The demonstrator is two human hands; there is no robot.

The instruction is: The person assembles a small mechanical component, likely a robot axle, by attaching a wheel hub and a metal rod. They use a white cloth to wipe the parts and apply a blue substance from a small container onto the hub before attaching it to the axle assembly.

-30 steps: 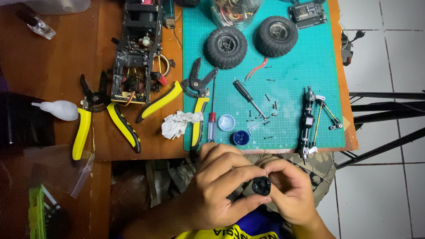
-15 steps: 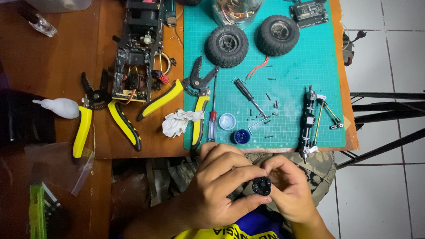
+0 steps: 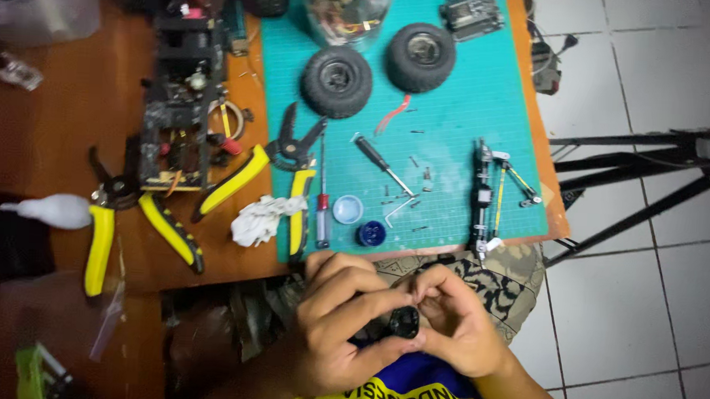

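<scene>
We hold a small black round part [image 3: 404, 321] between both hands, low over our lap and just off the near edge of the surface [image 3: 76, 120]. Our left hand [image 3: 340, 324] wraps around it from the left, fingers [image 3: 350, 284] curled over the top and thumb pressed in from below, so they are clenched on the part. Our right hand [image 3: 458, 326] meets it from the other side, its fingertips [image 3: 431, 288] pinching the part's upper edge and touching the left fingers above it. Just beyond our fingers, on the teal cutting mat [image 3: 457, 108], sit a blue cap [image 3: 370, 233] and a pale round lid [image 3: 347, 209], with a red-handled screwdriver [image 3: 322, 210] just left of them. Further out from the fingers lie a black-handled screwdriver [image 3: 381, 164], a bent hex key [image 3: 399, 210] and some loose screws. To the right of our fingers, a thin black axle assembly [image 3: 485, 194] lies along the mat's edge. Far from the fingers, two black rubber tyres [image 3: 337, 81] stand side by side near the top of the mat. Off to the left of our fingers we see a crumpled white rag [image 3: 261, 219], yellow-handled pliers [image 3: 292, 172] half on the mat, a second yellow-handled pair [image 3: 139, 216] on the wooden surface, and a black model chassis [image 3: 181, 109] beyond them.
</scene>
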